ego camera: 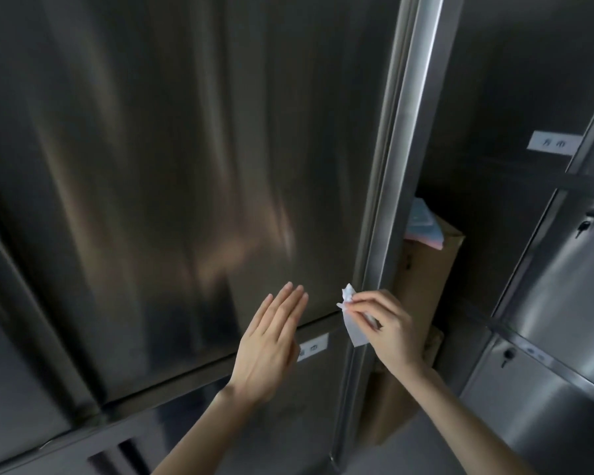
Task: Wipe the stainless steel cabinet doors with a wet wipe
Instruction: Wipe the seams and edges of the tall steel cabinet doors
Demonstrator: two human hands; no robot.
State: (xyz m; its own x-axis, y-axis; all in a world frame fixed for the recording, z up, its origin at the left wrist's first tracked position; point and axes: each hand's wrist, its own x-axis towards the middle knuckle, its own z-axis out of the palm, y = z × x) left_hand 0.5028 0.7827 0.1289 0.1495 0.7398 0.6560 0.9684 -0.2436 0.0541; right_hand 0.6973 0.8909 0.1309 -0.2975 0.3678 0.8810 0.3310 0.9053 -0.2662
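A large stainless steel cabinet door (172,173) fills the left and middle of the view, with a smaller door (278,399) below it. My right hand (388,327) pinches a crumpled white wet wipe (350,317) near the upper door's lower right corner, beside its raised vertical edge (391,186). My left hand (271,341) is held flat with straight fingers in front of the seam between the two doors; whether it touches the steel is unclear.
To the right, an open compartment holds a cardboard box (415,293) with blue and pink items on top. A white label (554,142) sits on the panel above. Further right are steel doors with key locks (583,224). A small label (312,347) marks the lower door.
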